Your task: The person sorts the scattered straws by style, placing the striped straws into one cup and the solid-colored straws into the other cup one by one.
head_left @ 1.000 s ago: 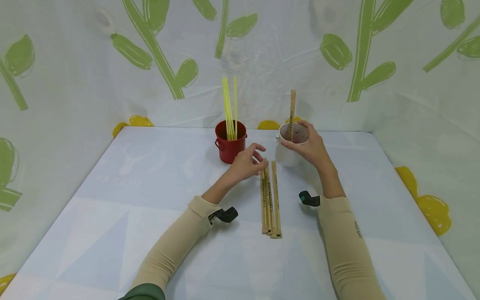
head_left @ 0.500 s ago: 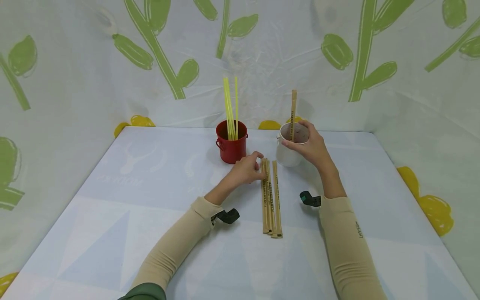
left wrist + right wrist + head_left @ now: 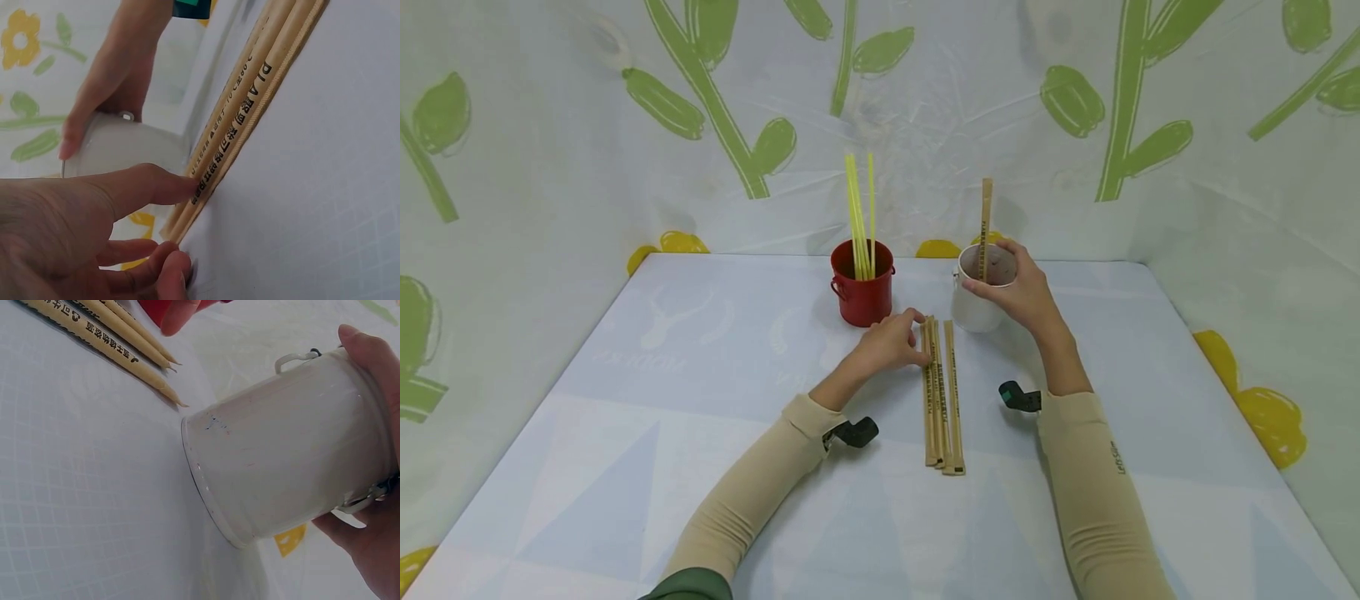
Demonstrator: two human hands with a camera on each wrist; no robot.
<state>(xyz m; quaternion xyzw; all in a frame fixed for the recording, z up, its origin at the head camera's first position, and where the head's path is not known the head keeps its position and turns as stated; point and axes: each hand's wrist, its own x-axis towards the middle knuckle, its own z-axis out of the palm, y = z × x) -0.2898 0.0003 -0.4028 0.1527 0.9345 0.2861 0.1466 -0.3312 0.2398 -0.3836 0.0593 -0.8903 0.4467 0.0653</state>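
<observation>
Left hand [image 3: 887, 343] — I see thumb and index finger apart, thumb tip touching the printed paper of the leftmost wrapped sticks [image 3: 934, 392], index at their far ends. Nothing lifted. The bundle lies flat on the pale table [image 3: 662, 467], lengthwise away from the wearer; the rightmost stick [image 3: 955, 408] sits separated at its far end, the gap narrowing toward the near end.

Right hand [image 3: 1026, 292]: I note it clamped on the white bucket [image 3: 973, 308] near its rim, thumb on the near side, fingers round the far side. Bucket upright, just beyond the bundle; one wrapped stick [image 3: 986, 212] stands in it, projecting well above the rim.

To the left, near but apart, I log a red bucket [image 3: 863, 302] holding yellow sticks [image 3: 853, 208]. Behind — a backdrop [image 3: 955, 125] with green leaf prints.
</observation>
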